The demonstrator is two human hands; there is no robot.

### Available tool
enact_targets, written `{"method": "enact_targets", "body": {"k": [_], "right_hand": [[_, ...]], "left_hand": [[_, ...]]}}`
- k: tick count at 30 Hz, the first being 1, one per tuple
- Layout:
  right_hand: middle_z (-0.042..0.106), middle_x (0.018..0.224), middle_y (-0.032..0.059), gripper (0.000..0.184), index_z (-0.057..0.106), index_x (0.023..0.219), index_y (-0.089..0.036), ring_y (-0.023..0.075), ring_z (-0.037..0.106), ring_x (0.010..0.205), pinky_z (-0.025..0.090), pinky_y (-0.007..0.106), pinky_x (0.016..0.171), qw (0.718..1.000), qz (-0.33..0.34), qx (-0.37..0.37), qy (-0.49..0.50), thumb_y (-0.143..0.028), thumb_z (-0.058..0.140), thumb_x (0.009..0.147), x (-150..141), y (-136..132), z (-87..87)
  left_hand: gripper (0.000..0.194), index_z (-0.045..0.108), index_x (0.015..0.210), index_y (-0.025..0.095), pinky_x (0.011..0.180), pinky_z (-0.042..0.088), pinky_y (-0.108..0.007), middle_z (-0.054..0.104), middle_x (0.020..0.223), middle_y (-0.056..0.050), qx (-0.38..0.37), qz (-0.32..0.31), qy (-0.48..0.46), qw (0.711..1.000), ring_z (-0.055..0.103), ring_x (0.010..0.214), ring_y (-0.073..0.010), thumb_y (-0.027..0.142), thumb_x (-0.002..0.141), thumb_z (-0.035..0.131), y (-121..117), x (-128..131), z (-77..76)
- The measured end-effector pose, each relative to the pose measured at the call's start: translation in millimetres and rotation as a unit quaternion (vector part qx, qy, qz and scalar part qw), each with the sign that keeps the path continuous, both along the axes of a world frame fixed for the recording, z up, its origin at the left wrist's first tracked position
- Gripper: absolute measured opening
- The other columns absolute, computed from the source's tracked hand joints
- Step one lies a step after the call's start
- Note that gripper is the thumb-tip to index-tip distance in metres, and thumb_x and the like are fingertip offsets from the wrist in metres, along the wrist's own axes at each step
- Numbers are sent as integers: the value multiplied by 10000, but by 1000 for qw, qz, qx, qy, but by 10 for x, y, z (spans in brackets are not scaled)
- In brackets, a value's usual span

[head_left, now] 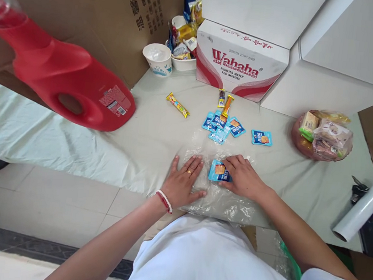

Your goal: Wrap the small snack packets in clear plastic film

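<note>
A sheet of clear plastic film (232, 208) lies wrinkled at the table's near edge. On it my left hand (183, 180) rests flat, fingers spread, with nothing in it. A blue snack packet (217, 169) with a picture of a brown square snack lies on the film, and my right hand (245, 176) grips its right end, covering part of it. Beyond the film is a small pile of blue packets (219, 120), with a yellow-orange stick snack (227, 105) and a dark-and-yellow wrapped snack (221, 98) by it. Another blue packet (261, 138) lies to the right.
A yellow stick snack (177, 105) lies at left, near a large red jug (88, 84). Behind stand a paper cup (158, 60), a white tub (183, 64) of snacks and a Wahaha box (238, 65). A filled bowl (302, 144) and a film roll (363, 210) are right.
</note>
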State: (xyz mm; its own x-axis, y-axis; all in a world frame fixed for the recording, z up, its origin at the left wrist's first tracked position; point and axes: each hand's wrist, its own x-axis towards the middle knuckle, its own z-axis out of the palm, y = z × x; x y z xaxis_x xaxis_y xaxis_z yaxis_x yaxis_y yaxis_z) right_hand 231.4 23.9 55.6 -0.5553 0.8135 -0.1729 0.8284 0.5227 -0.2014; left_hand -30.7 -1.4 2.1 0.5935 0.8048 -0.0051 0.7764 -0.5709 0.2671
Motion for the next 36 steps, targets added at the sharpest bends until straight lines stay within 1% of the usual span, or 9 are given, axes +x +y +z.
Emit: {"method": "enact_targets", "body": {"k": [7,12,16,23,25,28,31,34,36], "right_hand": [[604,1380,162,600,559,1434,-164,331,512,1199,433,438,980,998,-58,-8,25,-566,539,990,130,126,29],[606,1303,172,474,555,1426,-147,321,567,1190,463,396,965,963,-262,57,21,-382,497,1018,204,884,32],[530,1394,191,605,473,1487,-175,330,618,1157,502,386,895,960,-280,7,3,-415,606,948,147,1358,-51],[657,1195,169,473,615,1303,-151,285,668,984,494,342,817,950,-311,-9,2,-317,688,867,439,1211,-144],[714,1028,111,418,674,1201,-129,234,660,878,481,298,762,927,-359,-42,100,-303,731,825,607,1142,-132],[706,797,42,289,733,991,-119,168,616,703,465,267,686,855,-408,-103,302,-346,725,813,820,1078,30],[709,787,23,318,749,953,-149,146,604,674,474,262,685,826,-336,-140,431,-440,693,836,836,1006,339],[735,881,35,298,762,978,-167,163,641,776,486,266,748,884,-154,-182,402,-430,656,886,542,892,527],[742,930,50,214,766,957,-164,174,657,845,478,262,786,929,-47,-194,313,-316,621,919,239,810,470]], "left_hand": [[825,232,1641,170,1235,-47,-701,317,1665,-185,33,35,3,999,317,1542,-375,572,971,496,-54,-150,-49],[702,262,1638,212,1259,9,-645,351,1653,-173,91,61,-17,994,320,1545,-354,423,1006,483,-115,-279,-57],[565,382,1582,300,1262,-61,-626,455,1612,-94,96,-2,-4,995,380,1520,-300,328,1025,473,-124,-323,-50],[617,388,1576,242,1261,118,-635,449,1608,-154,127,20,-62,990,374,1523,-331,300,983,551,-211,-445,-66],[635,368,1584,257,1272,126,-616,517,1564,-132,135,-10,-93,986,365,1531,-305,245,975,548,-256,-465,-44],[643,388,1575,256,1290,64,-595,556,1534,-115,98,-103,-95,985,383,1521,-294,359,970,578,-307,-497,-18],[761,422,1560,254,1277,1,-625,463,1604,-143,65,-155,-61,984,341,1537,-344,573,904,636,-350,-540,-24],[709,449,1543,297,1267,6,-649,394,1648,-133,59,-157,-34,985,298,1556,-353,504,901,667,-392,-575,-42],[642,463,1534,304,1271,40,-645,372,1661,-127,62,-156,-28,985,282,1565,-340,382,924,649,-411,-589,-47]]}}
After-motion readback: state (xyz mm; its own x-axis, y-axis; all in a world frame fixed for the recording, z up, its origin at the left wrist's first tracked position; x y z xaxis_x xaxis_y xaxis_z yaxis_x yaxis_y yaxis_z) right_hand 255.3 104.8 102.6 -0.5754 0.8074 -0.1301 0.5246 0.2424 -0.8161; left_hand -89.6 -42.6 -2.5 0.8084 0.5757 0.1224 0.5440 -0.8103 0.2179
